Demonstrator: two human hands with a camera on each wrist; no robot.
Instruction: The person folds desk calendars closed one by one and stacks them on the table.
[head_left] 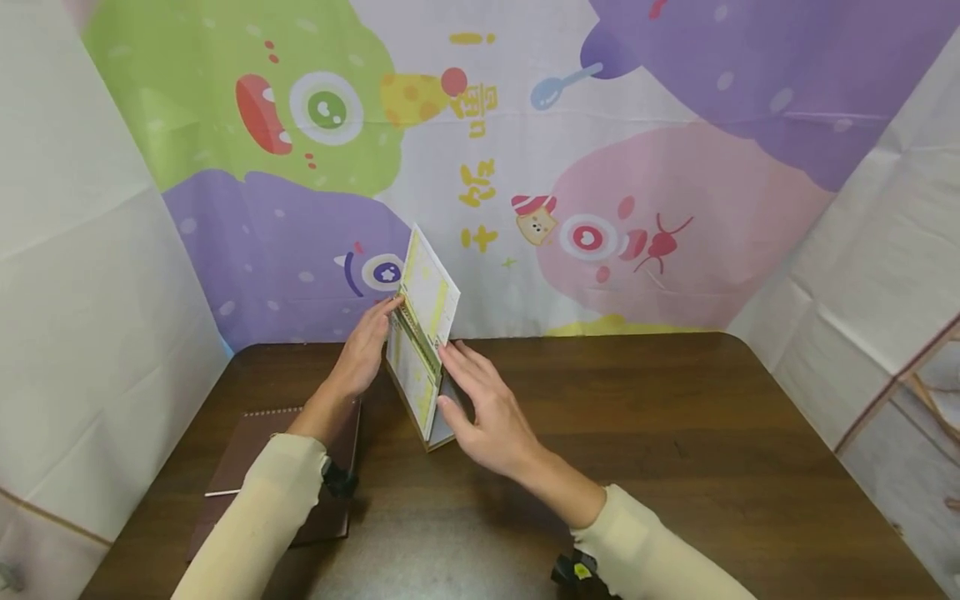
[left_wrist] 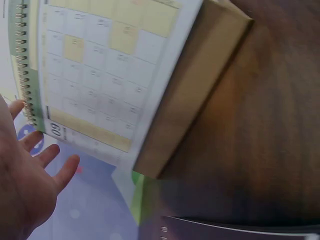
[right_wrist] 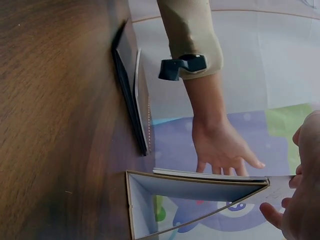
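Observation:
A spiral-bound desk calendar (head_left: 412,379) stands tilted on its folding cardboard base, with a page (head_left: 431,287) raised above the binding. In the left wrist view, the calendar (left_wrist: 95,70) shows a month grid marked 09. My left hand (head_left: 363,354) has its fingers extended, fingertips at the far end of the coil binding (left_wrist: 24,65). On the near side, my right hand (head_left: 491,412) holds its fingers nearly straight against the raised page's lower edge, its thumb apart beside the base. From the right wrist view, the base (right_wrist: 142,205) looks like a hollow triangle.
A dark maroon notebook (head_left: 243,450) with a coil edge lies on the left of the brown wooden table (head_left: 637,433), partly under my left forearm. A thin white strip (head_left: 222,493) shows at its side. Behind the table hangs a cartoon-printed cloth (head_left: 480,275).

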